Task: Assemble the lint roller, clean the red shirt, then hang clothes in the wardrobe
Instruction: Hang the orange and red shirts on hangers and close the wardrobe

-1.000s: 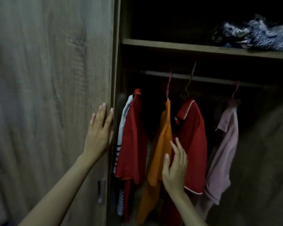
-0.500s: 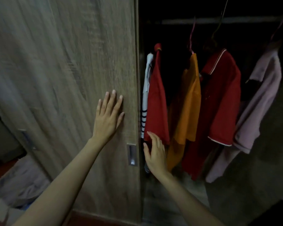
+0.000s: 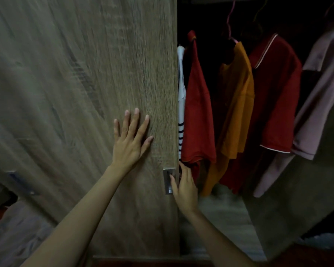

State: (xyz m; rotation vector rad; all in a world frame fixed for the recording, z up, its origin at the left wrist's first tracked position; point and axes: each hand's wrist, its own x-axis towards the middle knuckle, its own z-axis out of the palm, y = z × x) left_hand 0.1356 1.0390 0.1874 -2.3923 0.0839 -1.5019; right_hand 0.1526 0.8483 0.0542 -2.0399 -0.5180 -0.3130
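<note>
While the door (image 3: 85,83) covers the left half of the head view, the left hand (image 3: 130,139) lies flat on its wood face, fingers spread and straight, gripping nothing. Lower down, the right hand (image 3: 183,186) sits at the door's free edge, its thumb over the small metal handle (image 3: 167,182) and its fingers pointing up beside the edge; whether it clasps the edge cannot be told. In the open part of the wardrobe (image 3: 226,214), the red shirt (image 3: 198,116) hangs just above the right hand, its hem almost at the fingertips (image 3: 181,164). A striped white top (image 3: 181,112) is squeezed between that shirt and the door. To the right hang an orange shirt (image 3: 237,105) on a pink hanger (image 3: 229,26), a dark red polo (image 3: 276,97) with pale trim, and a pink shirt (image 3: 316,97), all well clear of both hands.
</note>
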